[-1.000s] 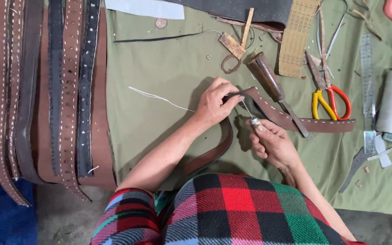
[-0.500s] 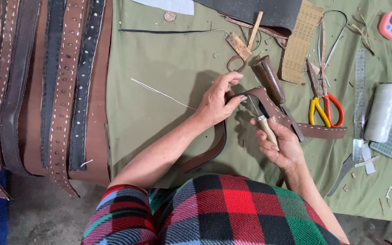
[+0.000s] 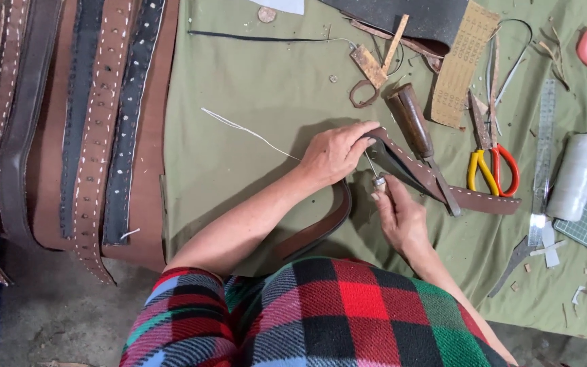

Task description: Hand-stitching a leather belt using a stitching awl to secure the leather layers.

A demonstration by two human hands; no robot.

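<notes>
Brown stitched leather belt strap (image 3: pixel 443 187) runs from upper left down to lower right across the green cloth; the left hand (image 3: pixel 334 153) pinches its upper end, while the right hand (image 3: pixel 399 217), just below, grips a metal-tipped awl (image 3: pixel 375 175) pointing up at it.

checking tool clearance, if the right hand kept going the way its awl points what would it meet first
Most likely the brown leather belt: the right hand aims the awl up and slightly left at the strap end that the left hand pinches. Depth is hard to judge.
</notes>
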